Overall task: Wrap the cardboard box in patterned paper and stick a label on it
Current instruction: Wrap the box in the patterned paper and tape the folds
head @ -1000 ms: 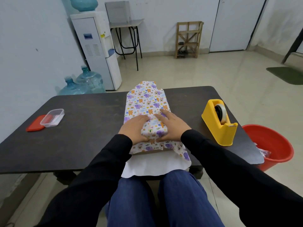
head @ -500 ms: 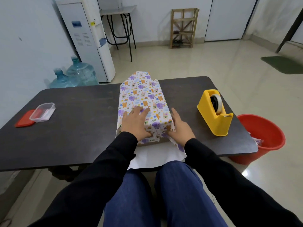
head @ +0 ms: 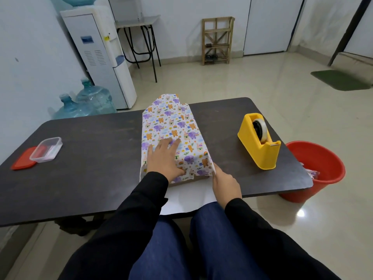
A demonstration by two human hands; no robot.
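White paper flap [head: 187, 201] overhangs the matte dark table [head: 90, 178] at its near edge. Right hand [head: 226, 184], fingers straight, touches the patterned paper [head: 175, 124] shrouding the cardboard box, frame centre; left hand [head: 164, 160] presses flat, spread, on top. Yellow plastic tape dispenser [head: 259, 141] well apart, right.

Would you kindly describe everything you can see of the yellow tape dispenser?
The tape dispenser is a yellow block, plastic by its look, with an open slot holding a roll of pale tape on a dark hub. A metal cutter sits at its near end. It stands upright on the dark table, right side, touched by nothing else.
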